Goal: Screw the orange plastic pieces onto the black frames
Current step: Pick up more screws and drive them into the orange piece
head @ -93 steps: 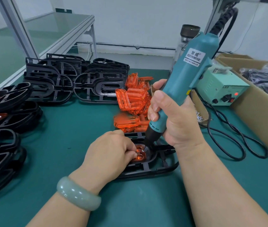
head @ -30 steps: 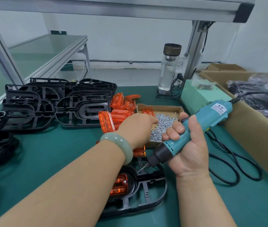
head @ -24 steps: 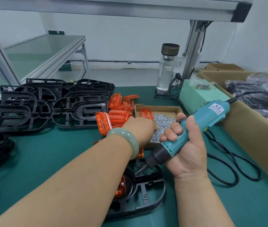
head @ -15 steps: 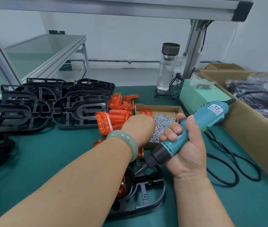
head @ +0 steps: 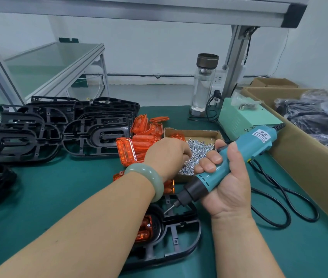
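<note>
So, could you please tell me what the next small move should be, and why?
Probably lift one screw out of the box and bring it to the screwdriver bit. The left hand is down in the screws, the right hand holds the screwdriver above the black frame, and only one screw head shows on the orange piece.

Left hand [head: 167, 155] reaches forward, fingers curled down; right hand [head: 227, 183] grips screwdriver [head: 241, 153].

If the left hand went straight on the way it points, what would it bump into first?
The screws in the cardboard box. The left hand points forward and down into the box, and its hidden fingertips seem to be at the screws already.
</note>
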Demonstrator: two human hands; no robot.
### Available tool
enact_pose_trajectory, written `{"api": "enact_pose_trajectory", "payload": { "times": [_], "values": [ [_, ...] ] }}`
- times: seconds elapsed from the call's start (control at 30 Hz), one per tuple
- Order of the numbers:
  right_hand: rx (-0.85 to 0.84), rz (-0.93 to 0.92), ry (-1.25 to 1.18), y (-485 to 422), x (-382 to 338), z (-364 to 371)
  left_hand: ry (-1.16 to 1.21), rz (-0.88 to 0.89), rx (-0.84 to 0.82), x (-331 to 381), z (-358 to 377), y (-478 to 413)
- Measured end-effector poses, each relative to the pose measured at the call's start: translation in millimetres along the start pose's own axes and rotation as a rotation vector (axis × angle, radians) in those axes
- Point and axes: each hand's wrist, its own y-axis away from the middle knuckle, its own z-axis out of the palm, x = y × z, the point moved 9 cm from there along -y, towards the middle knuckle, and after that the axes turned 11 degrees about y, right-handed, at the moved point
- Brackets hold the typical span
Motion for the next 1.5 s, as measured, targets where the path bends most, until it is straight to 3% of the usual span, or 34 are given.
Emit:
{"api": "enact_pose_trajectory", "payload": {
  "times": [0.53, 0.7, 0.93, 1.5],
  "values": [
    [0.002, 0.011, 0.003, -1, 1, -2, 0.498, -0.152, 0.204, -20, -16, 1],
    [-0.006, 0.018, -0.001, 0, 2, -2, 0.798, -0.251, 0.333, -30, -30, 16],
    [0.005, 0.022, -0.013, 0, 4, -1, 1.173, -0.340, 0.382, -42, -43, 58],
    [0.165, -0.022, -0.088, 4, 9, -8, 1.453, -0.479, 0.469, -76, -29, 168]
  ]
}}
